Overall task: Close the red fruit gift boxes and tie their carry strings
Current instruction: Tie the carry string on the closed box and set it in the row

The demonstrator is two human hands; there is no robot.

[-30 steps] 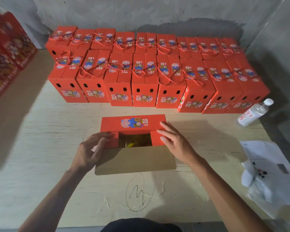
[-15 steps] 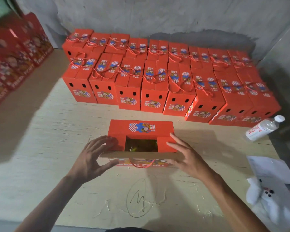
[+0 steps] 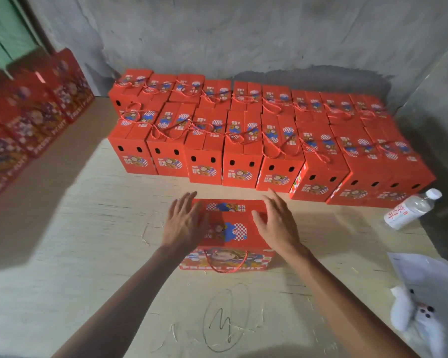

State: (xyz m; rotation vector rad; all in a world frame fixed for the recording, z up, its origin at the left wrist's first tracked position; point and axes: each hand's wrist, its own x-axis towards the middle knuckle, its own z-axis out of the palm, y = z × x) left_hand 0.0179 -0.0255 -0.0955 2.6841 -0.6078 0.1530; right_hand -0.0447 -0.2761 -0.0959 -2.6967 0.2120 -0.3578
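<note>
On the pale, grainy plywood table (image 3: pixel 88 254), a rectangular red cardboard gift box (image 3: pixel 229 228) stands with its printed flaps folded flat and a twisted red carry string (image 3: pixel 225 264) looping down its near face. The left hand (image 3: pixel 184 223) and right hand (image 3: pixel 276 223) lie flat on its top, fingers straight and spread, gripping nothing. Beyond stand two rows of matching closed boxes (image 3: pixel 243 151), strings across their lids, a clear plastic bottle (image 3: pixel 411 209) lying at their right end.

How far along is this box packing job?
Mostly done, it seems: two rows of red boxes stand shut along the wall, cords looped on top. In hand is the front box: its top flaps look folded shut, with the left hand and right hand flat at its sides. Left to do: its cord hangs loose down the front, untied. More red boxes at the left are too blurred to judge.
</note>
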